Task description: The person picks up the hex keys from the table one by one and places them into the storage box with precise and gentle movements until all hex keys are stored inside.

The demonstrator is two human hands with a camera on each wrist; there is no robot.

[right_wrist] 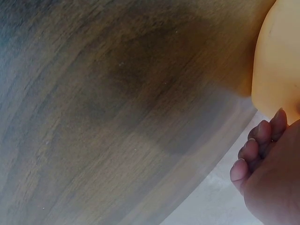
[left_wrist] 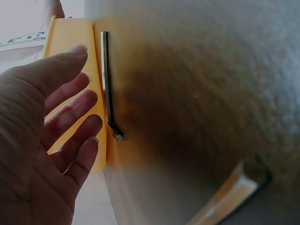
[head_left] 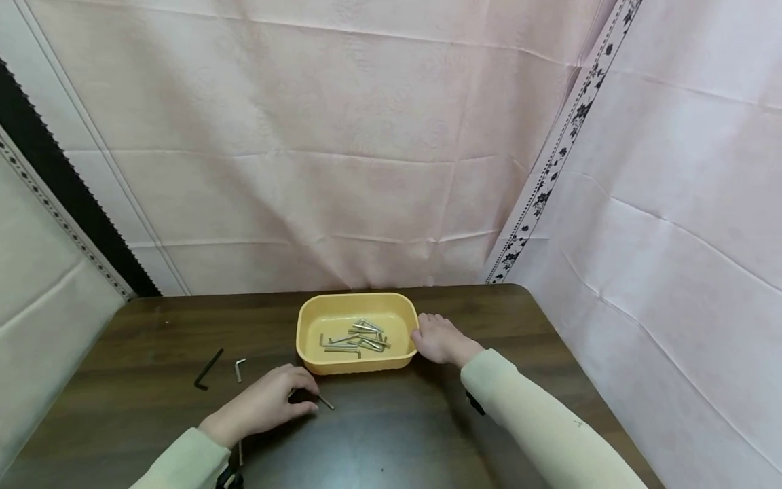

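Observation:
A yellow plastic tray (head_left: 357,367) stands toward the back of the table, with several silver hex keys (head_left: 354,350) lying loose inside. My right hand (head_left: 441,339) grips its right end, thumb at the rim; in the right wrist view the other fingers (right_wrist: 248,152) bend against the outside. In front of the tray, my left hand (head_left: 271,401) hovers with thumb and fingers apart. Just by its fingertips a silver hex key (left_wrist: 107,79) lies on the table, partly hidden by the hand in the head view. Nothing shows between the left fingers.
On the left of the dark wooden table (head_left: 140,407) lie a black hex key (head_left: 209,369) and a small silver hex key (head_left: 239,370). Another silver hex key (head_left: 241,452) shows beside the left wrist. Pale cloth (head_left: 366,170) hangs behind and at both sides.

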